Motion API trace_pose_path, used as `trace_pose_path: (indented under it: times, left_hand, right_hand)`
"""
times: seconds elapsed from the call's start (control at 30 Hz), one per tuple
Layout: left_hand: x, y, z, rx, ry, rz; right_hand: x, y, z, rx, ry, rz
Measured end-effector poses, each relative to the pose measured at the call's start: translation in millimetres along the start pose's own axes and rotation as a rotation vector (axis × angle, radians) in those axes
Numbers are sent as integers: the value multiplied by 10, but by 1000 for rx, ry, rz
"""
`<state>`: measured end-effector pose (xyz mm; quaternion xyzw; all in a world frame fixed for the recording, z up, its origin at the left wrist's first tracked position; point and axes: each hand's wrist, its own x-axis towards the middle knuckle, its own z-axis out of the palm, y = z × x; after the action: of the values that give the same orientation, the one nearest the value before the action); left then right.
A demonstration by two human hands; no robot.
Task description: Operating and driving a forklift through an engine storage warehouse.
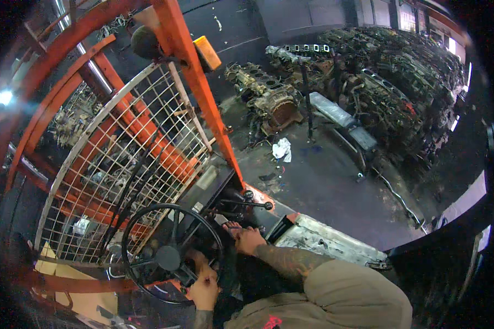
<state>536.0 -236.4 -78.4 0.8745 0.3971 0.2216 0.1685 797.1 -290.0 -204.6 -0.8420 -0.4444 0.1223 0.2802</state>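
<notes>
The black steering wheel [169,257] of an orange lifting vehicle stands in front of me on the left. My left hand [205,289] is closed at its lower right rim, with the fingertips hidden. Farther right, my right hand [250,242] is low beside a bare foot [234,226] with toes showing. Its fingers curl inward; whatever they hold is hidden. Just beyond that hand, control levers with round black knobs [268,205] stick out to the right. Both forearms are tattooed, and a loose khaki sleeve [357,290] covers the upper right arm.
A wire mesh guard [142,142] and an orange post [203,93] stand ahead. Greasy engine blocks [269,96] and a large heap of engine parts [406,88] lie beyond on the floor. A scuffed white side panel [324,241] borders the right, near a crumpled white cloth [281,149].
</notes>
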Motion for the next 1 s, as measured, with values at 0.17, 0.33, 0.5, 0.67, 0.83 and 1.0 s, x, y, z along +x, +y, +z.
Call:
trace_pose_path:
  times: [0.17, 0.33, 0.5, 0.67, 0.83, 1.0]
  left_hand:
    - [-42, -186, 45, 67, 38, 15]
    - [-74, -111, 20, 52, 0, -71]
    - [-78, -102, 53, -34, 8, -113]
    - [-90, -165, 33, -64, 29, -83]
    - [-23, -60, -18, 30, -1, -40]
    - [-14, 106, -116, 1, -75, -96]
  right_hand:
    - [18, -103, -61, -9, 39, -66]
    - [-121, -314, -304, 44, 142, -91]
    - [-25, -181, -86, -6, 166, -78]
    - [-45, -270, -86, -15, 181, -83]
    - [9, -141, -40, -36, 133, -61]
    - [78, -42, 165, -52, 132, -25]
